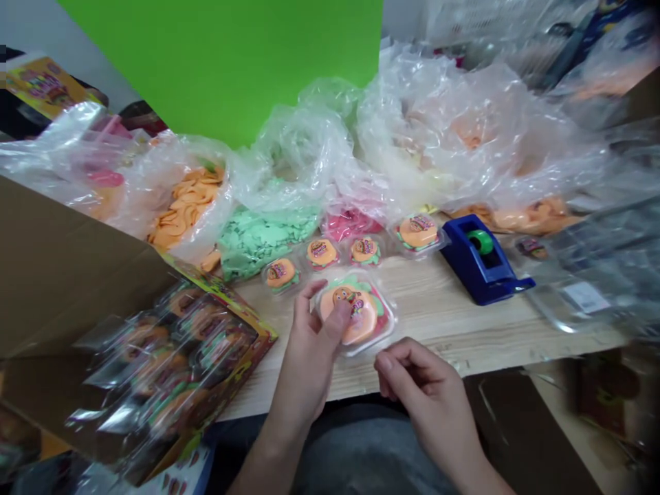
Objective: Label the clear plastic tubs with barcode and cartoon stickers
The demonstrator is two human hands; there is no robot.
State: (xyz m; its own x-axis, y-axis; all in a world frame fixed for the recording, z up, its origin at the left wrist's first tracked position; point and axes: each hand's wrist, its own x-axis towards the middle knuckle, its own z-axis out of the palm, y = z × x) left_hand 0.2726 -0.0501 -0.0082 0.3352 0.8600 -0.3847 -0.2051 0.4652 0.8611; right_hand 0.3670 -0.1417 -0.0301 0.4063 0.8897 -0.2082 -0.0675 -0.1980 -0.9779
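A bright green panel (232, 62) stands behind a wood-grain desk (427, 295) crowded with clear bags. At the near edge, the left hand (317, 344) grasps a clear plastic burger pack (370, 313), thumb pressed on its labelled top, forefinger along its left edge; the remaining fingers are mostly hidden. The pack sits just above the desk's front edge, and I cannot tell whether it touches the wood. The right hand (420, 381) is just to the right of the pack and apart from it, fingers curled in to meet the thumb; whether they pinch something small, I cannot tell.

The step in hand looks like steadying a filled, labelled pack. Work on it with the right hand would, I judge, call for a firm left grip and a short reach leftward. Both forearms come in from below, angled toward each other, the left wrist nearly straight.

Just beyond the left fingers, smaller burger packs (322, 253) stand in a loose row. Past the right fingers, farther up the desk, is a blue tape dispenser (467, 265) with a green core. Left of the left hand, a display box (264, 328) holds more packs. Farthest out, bags spill orange pieces (185, 206), mint-green pieces (268, 234) and pink pieces (353, 223).
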